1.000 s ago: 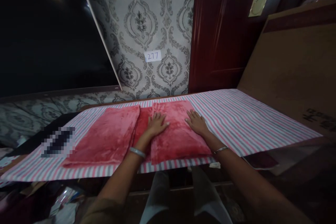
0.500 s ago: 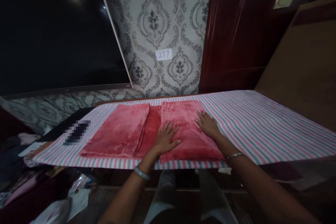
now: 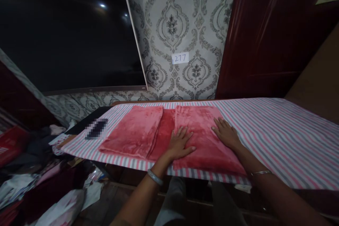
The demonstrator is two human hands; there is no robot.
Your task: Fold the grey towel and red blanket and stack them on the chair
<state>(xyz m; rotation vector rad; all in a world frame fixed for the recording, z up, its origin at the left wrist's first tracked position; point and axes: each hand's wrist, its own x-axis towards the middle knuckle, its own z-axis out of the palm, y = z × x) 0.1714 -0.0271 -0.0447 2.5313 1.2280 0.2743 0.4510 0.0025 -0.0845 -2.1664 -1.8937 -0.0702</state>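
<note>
A plush pink-red blanket (image 3: 135, 130) lies on the striped cloth, with its left and right sides folded in toward the middle. Between the two flaps a darker red strip shows. My left hand (image 3: 180, 144) rests flat on the inner edge of the right flap, fingers spread. Near that flap's outer right edge, my right hand (image 3: 226, 132) lies palm down with its fingers stretched out. Neither hand grips the fabric.
The striped cloth (image 3: 278, 137) covers the table. A pixelated dark object (image 3: 96, 129) lies left of the blanket. Behind stand a large black television (image 3: 79, 39) and a wall with a "277" label (image 3: 180, 58). Clothes and bags (image 3: 60, 208) are heaped at lower left.
The view has turned left, so everything appears further right in the picture. Both hands stay flat on the right flap, and the blanket's folds look the same.
</note>
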